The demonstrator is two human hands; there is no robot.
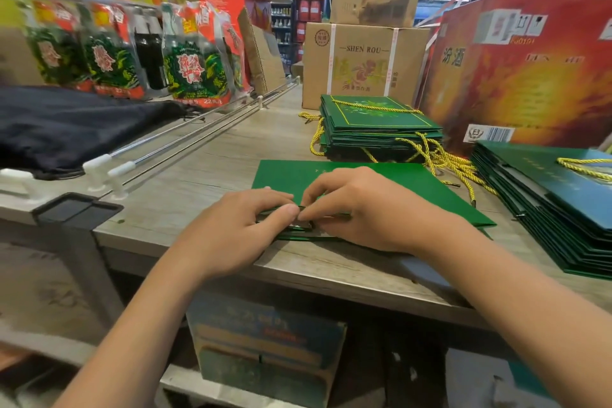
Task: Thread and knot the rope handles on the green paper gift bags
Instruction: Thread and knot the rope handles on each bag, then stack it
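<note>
Bag (381,189) lay flat on the wooden counter (212,169), its near edge pinched by both the left hand (238,225) and the right hand (371,209). Behind sat a stack of bags (377,129) trailing yellow ropes (443,159).

Green bag (390,189): matt paper face, glossy folded edges. Stacked bags (377,116): paper, gold print; handles (443,159) of twisted yellow rope. Tabletop (205,175): grey wood-grain, matt. Rails (185,139): shiny metal, white plastic clips. Boxes (361,60): plain brown cardboard. Cloth (73,122): dark, soft, matt.
</note>
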